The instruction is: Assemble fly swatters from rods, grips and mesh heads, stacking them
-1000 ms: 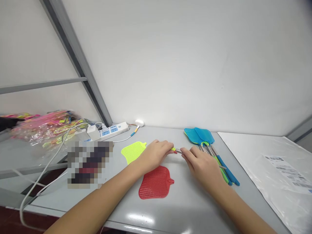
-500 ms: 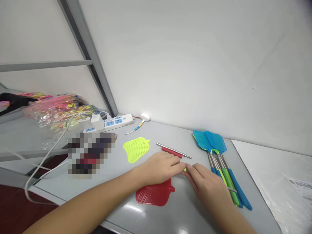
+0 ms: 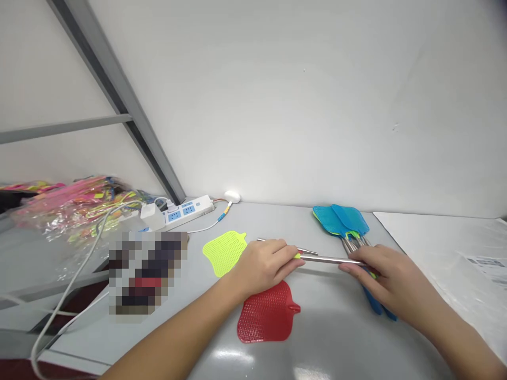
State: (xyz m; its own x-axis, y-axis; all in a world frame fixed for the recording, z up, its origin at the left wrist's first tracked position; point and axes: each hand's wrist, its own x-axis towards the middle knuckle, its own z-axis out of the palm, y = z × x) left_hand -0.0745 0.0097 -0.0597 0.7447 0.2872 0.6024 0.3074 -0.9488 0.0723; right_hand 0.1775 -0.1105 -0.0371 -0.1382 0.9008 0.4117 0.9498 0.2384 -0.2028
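My left hand [image 3: 266, 266] is closed around a yellow-green handle, of which only the end shows at the fingers. A metal rod [image 3: 327, 258] runs from that end to my right hand [image 3: 390, 274], whose thumb and fingers pinch it. Below my left hand lies a red fly swatter head [image 3: 267, 316]; a yellow-green swatter head [image 3: 225, 250] is beyond my left wrist. Another metal rod [image 3: 310, 251] lies behind my left hand, with the red handle there almost wholly hidden. Assembled fly swatters with blue heads [image 3: 350, 219] are stacked behind my right hand, which covers part of their handles.
At the back left are a white power strip [image 3: 190, 211] and a white cable. A blurred-out object [image 3: 146, 274] lies on the left of the grey table [image 3: 336, 338]. Plastic-bagged colourful items [image 3: 79, 206] fill the shelf. White sheeting [image 3: 447, 253] covers the right side.
My hands were close together; my right hand has moved right along the rod, baring its length between them. The view has also shifted slightly.
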